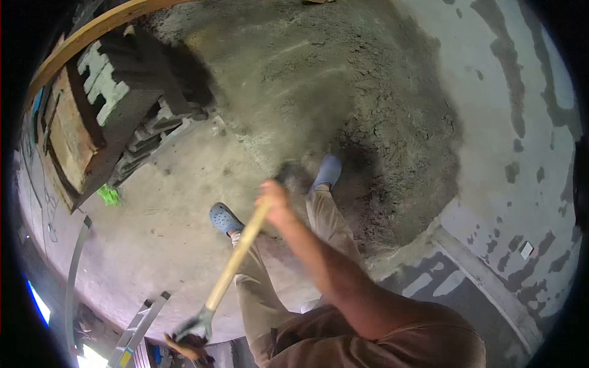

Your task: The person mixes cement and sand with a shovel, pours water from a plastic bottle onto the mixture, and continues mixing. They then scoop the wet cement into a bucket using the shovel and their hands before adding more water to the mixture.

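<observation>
A shovel with a pale wooden shaft (238,257) slants across the front of my body. My right hand (274,201) is closed round the shaft near its lower end. My left hand (183,348), partly hidden at the bottom edge, is closed on the grey and black grip at the top of the shovel. Beyond my right hand, the dark blade end is blurred and mostly hidden, close to my right foot. Grey, damp-looking cement or mortar mix (392,141) lies spread over the floor ahead, with a blurred patch in its middle.
My feet wear blue clogs (224,218); the right one stands at the mix's edge. Stacked grey blocks (132,101) and a wooden board (73,132) stand left, near a bright green scrap (108,195). A ladder (138,331) lies lower left. A wet-stained pale surface (485,153) is right.
</observation>
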A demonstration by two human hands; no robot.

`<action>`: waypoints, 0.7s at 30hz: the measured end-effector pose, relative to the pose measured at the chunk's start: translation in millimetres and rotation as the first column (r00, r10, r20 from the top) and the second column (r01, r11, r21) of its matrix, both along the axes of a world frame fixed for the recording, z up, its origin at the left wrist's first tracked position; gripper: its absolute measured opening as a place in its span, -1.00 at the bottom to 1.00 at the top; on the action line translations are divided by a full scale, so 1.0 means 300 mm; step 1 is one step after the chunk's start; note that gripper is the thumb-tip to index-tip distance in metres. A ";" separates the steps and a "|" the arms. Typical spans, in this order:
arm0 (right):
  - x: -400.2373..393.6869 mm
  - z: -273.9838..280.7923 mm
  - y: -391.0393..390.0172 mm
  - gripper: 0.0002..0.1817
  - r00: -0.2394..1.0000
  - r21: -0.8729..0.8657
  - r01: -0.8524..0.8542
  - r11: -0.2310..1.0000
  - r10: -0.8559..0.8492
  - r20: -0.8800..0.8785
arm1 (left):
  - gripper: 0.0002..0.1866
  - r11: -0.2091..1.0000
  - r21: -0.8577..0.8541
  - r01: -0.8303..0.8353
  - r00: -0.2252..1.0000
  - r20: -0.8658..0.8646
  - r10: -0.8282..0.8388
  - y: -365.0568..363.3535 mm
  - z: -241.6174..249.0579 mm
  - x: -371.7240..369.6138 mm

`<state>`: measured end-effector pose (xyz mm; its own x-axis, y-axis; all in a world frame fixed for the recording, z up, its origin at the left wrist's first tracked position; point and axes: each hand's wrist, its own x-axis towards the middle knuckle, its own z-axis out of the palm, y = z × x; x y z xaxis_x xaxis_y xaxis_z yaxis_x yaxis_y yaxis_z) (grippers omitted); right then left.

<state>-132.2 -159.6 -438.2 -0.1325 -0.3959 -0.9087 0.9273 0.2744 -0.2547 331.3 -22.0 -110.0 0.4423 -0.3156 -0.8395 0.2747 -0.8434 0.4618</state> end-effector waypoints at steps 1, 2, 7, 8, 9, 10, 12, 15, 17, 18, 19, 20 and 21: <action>0.188 -0.119 -0.068 -0.82 0.992 0.395 -0.121 0.911 0.097 0.080 | -0.41 0.967 0.096 -0.235 0.949 0.239 0.207 0.090 0.031 -0.042; 0.310 -0.154 -0.116 -0.82 0.992 0.398 -0.117 0.910 0.093 0.080 | -0.41 0.932 0.100 -0.348 0.879 0.381 0.287 0.126 0.045 -0.093; 0.529 -0.063 -0.395 -0.80 0.948 0.250 -0.306 0.918 0.317 -0.004 | -0.42 0.887 -0.017 -0.462 0.722 0.573 0.388 0.076 0.012 -0.283; 0.484 -0.081 -0.466 -0.79 0.965 0.207 -0.257 0.944 0.262 0.007 | -0.42 0.898 -0.068 -0.434 0.718 0.577 0.390 0.005 -0.032 -0.305; 0.436 -0.146 -0.538 -0.80 0.972 0.192 -0.231 0.954 0.236 -0.005 | -0.42 0.911 -0.127 -0.393 0.720 0.574 0.391 -0.085 -0.080 -0.323; 0.345 -0.184 -0.617 -0.81 0.978 0.180 -0.201 0.963 0.207 -0.014 | -0.42 0.921 -0.193 -0.339 0.728 0.566 0.387 -0.196 -0.136 -0.331; 0.059 -0.247 -0.769 -0.83 0.990 0.100 0.089 0.991 -0.099 0.097 | -0.42 0.916 -0.350 -0.197 0.778 0.513 0.363 -0.473 -0.249 -0.386; -0.556 -0.324 -0.934 -0.87 0.961 -0.114 0.194 0.974 -0.165 0.220 | -0.52 0.940 -0.300 0.160 0.861 0.509 0.016 -0.929 -0.360 -0.623; -0.917 -0.293 -0.946 -0.88 0.920 -0.141 0.359 0.923 -0.325 0.220 | -0.45 0.898 -0.330 0.289 0.851 0.518 -0.083 -1.214 -0.356 -1.102; -1.056 -0.302 -0.921 -0.87 0.896 -0.140 0.415 0.899 -0.378 0.234 | -0.45 0.856 -0.349 0.381 0.800 0.589 -0.116 -1.275 -0.346 -1.231; -1.164 -0.257 -0.879 -0.86 0.874 -0.197 0.474 0.858 -0.431 0.225 | -0.47 0.819 -0.378 0.431 0.842 0.494 -0.215 -1.328 -0.324 -1.233; -1.252 -0.207 -0.838 -0.85 0.850 -0.253 0.524 0.813 -0.479 0.220 | -0.49 0.780 -0.409 0.473 0.863 0.395 -0.316 -1.377 -0.307 -1.221; -1.316 -0.166 -0.797 -0.84 0.830 -0.272 0.557 0.785 -0.509 0.229 | -0.55 0.713 -0.497 0.494 0.862 0.388 -0.327 -1.408 -0.290 -1.223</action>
<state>-527.2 -398.6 -488.0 -0.2929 -0.5639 -0.7722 0.9325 -0.3468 -0.1005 -35.7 -444.5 -196.9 0.3208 -0.8904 -0.3231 -0.2326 -0.4047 0.8844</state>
